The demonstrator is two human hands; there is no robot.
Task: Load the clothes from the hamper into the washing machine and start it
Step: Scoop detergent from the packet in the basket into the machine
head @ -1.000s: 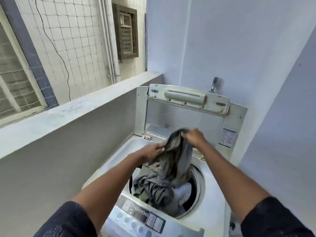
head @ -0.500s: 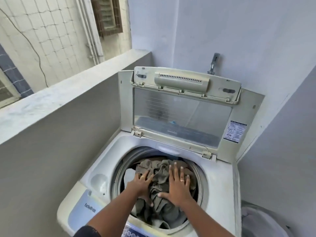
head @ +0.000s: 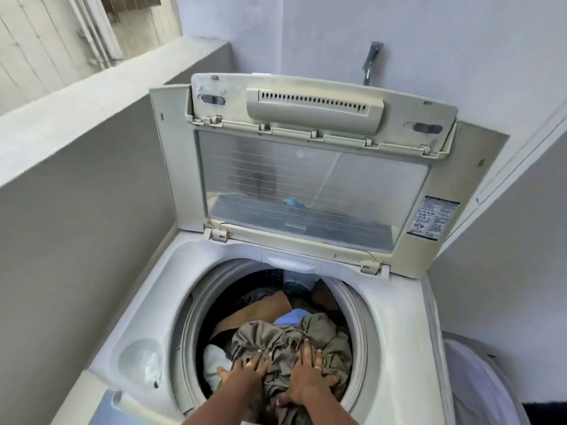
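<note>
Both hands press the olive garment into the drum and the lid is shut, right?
No: the head view shows the lid open, standing upright. Left hand and right hand do press the olive garment into the drum.

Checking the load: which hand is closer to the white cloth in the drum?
Left. Left hand presses the olive garment beside the white cloth; right hand lies farther right.

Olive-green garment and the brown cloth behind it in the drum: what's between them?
In the head view, a fold of light blue cloth peeks out between the olive-green garment and the brown cloth; only a small patch shows.
</note>
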